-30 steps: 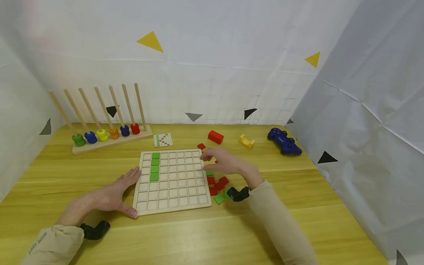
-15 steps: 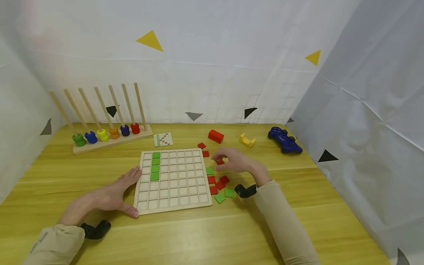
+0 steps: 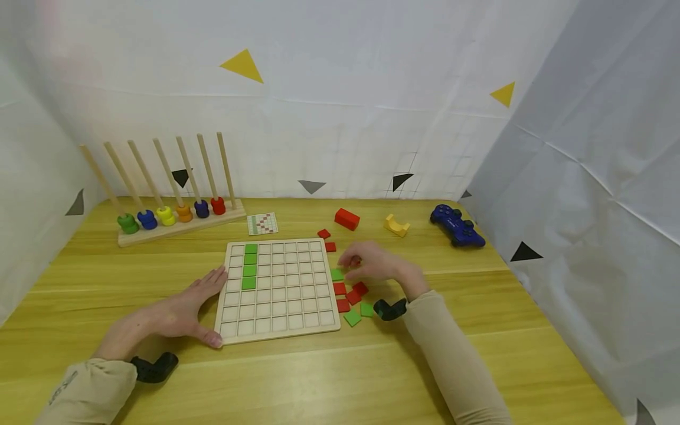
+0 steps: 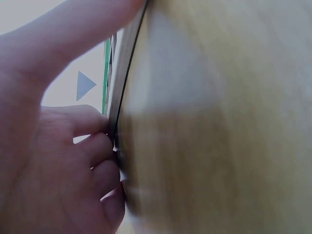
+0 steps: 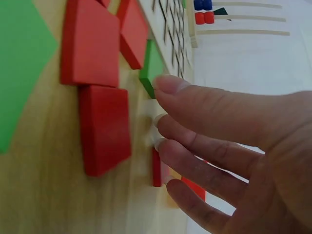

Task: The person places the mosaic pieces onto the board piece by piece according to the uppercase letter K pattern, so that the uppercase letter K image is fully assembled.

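My left hand [image 3: 180, 307] rests at the left edge of a wooden grid board [image 3: 297, 325], fingers and thumb spread along that edge. Several green tiles [image 3: 249, 270] fill the upper part of the board's second column. Just right of the board, my right hand [image 3: 374, 262] is low over loose tiles, its fingers loosely bent and apart. In the right wrist view the thumb tip overlaps a green tile [image 5: 151, 68] beside the board. A red tile [image 5: 157, 168] shows behind the fingertips, and nothing is held between fingers and thumb.
More red tiles [image 3: 353, 297] and green tiles [image 3: 352, 318] lie right of the board. Behind stand a peg rack with coloured beads [image 3: 180, 227], a pattern card [image 3: 262, 224], a red block [image 3: 347, 219] and a yellow arch block [image 3: 396, 225]. A blue game controller [image 3: 457, 225] lies far right.
My right hand has moved from the board's right edge rightward over the loose tiles, then shifted slightly left and lower. The left hand stays at the board's left edge.
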`<state>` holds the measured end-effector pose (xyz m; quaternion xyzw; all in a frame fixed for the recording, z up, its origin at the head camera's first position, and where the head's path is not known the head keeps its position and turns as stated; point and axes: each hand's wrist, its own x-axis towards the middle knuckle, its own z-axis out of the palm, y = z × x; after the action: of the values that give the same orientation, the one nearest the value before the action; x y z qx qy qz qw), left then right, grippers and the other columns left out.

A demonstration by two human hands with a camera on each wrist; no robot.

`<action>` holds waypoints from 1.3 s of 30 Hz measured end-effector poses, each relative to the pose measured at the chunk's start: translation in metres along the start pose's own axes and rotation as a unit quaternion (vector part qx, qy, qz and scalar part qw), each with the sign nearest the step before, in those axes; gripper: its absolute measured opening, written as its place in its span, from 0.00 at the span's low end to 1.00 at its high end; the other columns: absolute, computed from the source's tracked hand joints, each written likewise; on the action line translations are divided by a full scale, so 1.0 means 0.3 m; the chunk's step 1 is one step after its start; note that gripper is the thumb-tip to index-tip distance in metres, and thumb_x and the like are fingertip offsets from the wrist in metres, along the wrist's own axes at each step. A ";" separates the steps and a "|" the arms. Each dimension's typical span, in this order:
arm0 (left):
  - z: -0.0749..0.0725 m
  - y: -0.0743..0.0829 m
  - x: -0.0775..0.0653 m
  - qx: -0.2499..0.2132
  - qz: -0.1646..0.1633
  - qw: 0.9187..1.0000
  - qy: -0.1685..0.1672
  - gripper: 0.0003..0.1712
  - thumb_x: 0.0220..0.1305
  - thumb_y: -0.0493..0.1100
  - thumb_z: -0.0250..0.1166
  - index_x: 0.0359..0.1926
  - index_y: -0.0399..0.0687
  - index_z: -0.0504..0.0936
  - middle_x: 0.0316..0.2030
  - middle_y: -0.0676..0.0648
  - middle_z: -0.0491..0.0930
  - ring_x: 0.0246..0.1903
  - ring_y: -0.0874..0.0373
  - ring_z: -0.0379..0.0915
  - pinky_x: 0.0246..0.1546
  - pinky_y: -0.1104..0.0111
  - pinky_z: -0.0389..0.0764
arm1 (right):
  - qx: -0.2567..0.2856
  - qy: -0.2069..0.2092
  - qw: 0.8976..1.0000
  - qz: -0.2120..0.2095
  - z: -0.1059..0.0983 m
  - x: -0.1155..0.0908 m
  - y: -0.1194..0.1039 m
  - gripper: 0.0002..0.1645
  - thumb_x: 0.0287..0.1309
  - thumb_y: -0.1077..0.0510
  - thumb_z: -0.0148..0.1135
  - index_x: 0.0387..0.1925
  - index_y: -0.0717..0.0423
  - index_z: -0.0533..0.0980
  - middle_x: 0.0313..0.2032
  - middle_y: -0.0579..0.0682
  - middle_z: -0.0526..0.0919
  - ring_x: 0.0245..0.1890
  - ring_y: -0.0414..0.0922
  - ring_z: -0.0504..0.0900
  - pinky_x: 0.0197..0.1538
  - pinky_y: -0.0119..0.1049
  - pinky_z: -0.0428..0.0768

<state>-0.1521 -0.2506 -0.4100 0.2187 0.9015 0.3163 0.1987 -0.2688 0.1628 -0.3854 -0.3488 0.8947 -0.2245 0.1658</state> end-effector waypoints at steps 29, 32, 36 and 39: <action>-0.001 0.001 0.000 -0.006 0.007 1.000 0.001 0.77 0.42 0.60 0.81 0.77 0.30 0.40 0.78 0.31 0.31 0.76 0.31 0.24 0.71 0.34 0.36 | -0.016 0.016 0.999 0.043 0.040 0.023 -0.010 0.11 0.60 0.56 0.71 0.44 0.51 0.84 0.41 0.46 0.79 0.40 0.43 0.75 0.46 0.35 0.78; -0.001 0.001 0.000 -0.007 0.005 1.000 0.000 0.77 0.42 0.60 0.81 0.77 0.30 0.40 0.78 0.31 0.30 0.76 0.32 0.24 0.71 0.34 0.36 | -0.017 0.022 0.999 0.043 0.043 0.024 -0.010 0.10 0.59 0.55 0.72 0.43 0.51 0.84 0.40 0.45 0.79 0.38 0.42 0.76 0.45 0.35 0.78; 0.000 0.000 0.000 -0.006 0.006 1.000 0.000 0.77 0.42 0.60 0.80 0.77 0.30 0.41 0.78 0.31 0.31 0.76 0.32 0.24 0.71 0.34 0.36 | -0.019 0.028 0.999 0.040 0.045 0.023 -0.011 0.09 0.58 0.55 0.72 0.41 0.51 0.84 0.38 0.46 0.79 0.37 0.42 0.76 0.43 0.34 0.79; 0.000 0.001 0.000 -0.006 0.007 1.000 0.001 0.77 0.42 0.60 0.80 0.77 0.30 0.41 0.78 0.31 0.31 0.76 0.31 0.24 0.71 0.34 0.36 | -0.017 0.031 0.999 0.039 0.046 0.023 -0.011 0.09 0.58 0.55 0.73 0.40 0.51 0.85 0.37 0.46 0.78 0.36 0.41 0.76 0.42 0.34 0.79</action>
<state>-0.1520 -0.2505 -0.4097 0.2231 0.8981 0.3235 0.1974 -0.2656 0.1518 -0.3964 -0.3092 0.9159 -0.2137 0.1407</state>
